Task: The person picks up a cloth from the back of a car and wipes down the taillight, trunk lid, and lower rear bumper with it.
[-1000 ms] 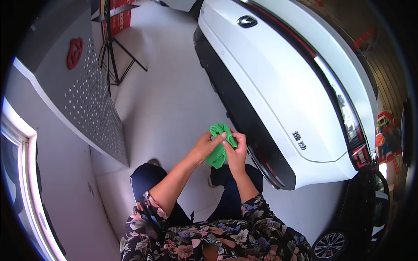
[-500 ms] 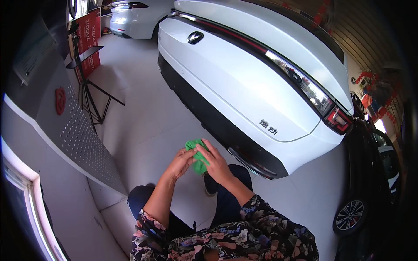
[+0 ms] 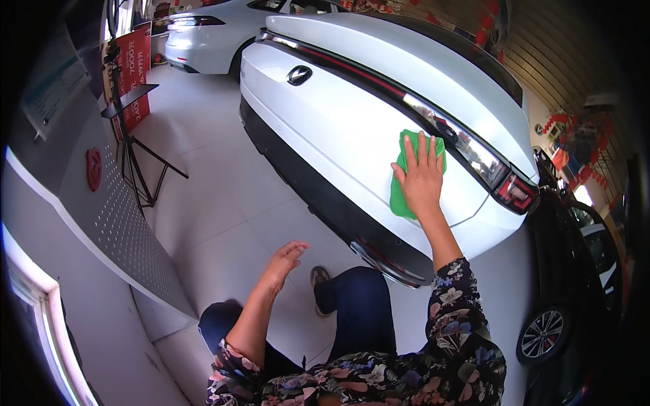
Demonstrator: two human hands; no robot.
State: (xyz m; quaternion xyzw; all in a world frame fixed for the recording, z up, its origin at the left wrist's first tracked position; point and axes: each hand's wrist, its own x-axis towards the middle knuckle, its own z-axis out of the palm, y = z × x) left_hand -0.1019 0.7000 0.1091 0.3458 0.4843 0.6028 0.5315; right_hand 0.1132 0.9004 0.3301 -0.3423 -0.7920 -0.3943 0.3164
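Note:
My right hand (image 3: 423, 181) lies flat with fingers spread on a green cloth (image 3: 399, 197), pressing it against the white car's trunk lid (image 3: 338, 111). The cloth sits just below the long tail light strip (image 3: 467, 149) and covers the spot of the lettering. My left hand (image 3: 288, 260) hangs in the air over the floor, away from the car. Its fingers are loosely bent and nothing shows in them. The dark lower bumper (image 3: 305, 189) runs between the trunk lid and my legs.
To the left stands a grey perforated panel (image 3: 125, 216) with a red emblem (image 3: 93, 169). A black tripod stand (image 3: 145, 169) is beyond it. Another silver car (image 3: 203, 40) is at the back, and a black car (image 3: 562, 271) is on the right.
Both hands held the bunched cloth together before. My right hand has carried it up and right onto the trunk lid, where it is now spread out. My left hand has let go.

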